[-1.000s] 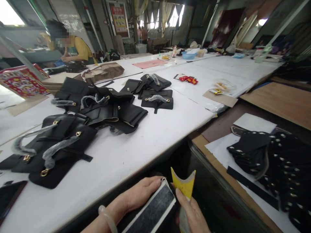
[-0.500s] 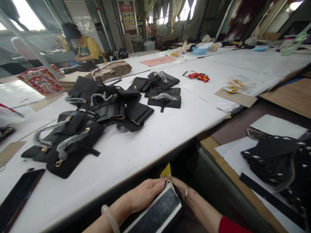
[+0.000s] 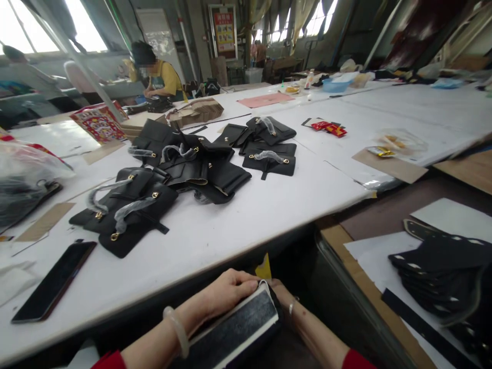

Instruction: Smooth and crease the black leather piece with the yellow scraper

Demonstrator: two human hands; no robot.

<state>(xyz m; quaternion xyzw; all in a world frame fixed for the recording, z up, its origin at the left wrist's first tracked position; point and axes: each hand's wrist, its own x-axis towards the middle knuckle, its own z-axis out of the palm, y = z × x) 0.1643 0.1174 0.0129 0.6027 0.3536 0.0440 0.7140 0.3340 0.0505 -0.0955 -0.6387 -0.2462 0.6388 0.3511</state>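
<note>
At the lower middle, a black piece with pale edges (image 3: 238,328) lies between my two hands, below the table's edge. My left hand (image 3: 230,289) is closed on its upper left side, fingers together near the pale corner. Behind the far end of the same piece is my right hand (image 3: 282,294), its fingers mostly hidden. A small yellow piece (image 3: 264,267) shows just beyond the fingertips. On the white table (image 3: 215,230) lie black bag pieces (image 3: 226,179) with plastic-wrapped handles, all apart from my hands.
A dark phone (image 3: 56,282) lies at the left. Stacked black studded pieces (image 3: 442,271) sit at the right on paper and cardboard. Red packets (image 3: 329,128) and a blue basin (image 3: 337,84) are farther back. A person in yellow (image 3: 167,79) works at the far left.
The view has turned left, so the table items appear farther right and more of the left side shows. Both hands remain at the black piece.
</note>
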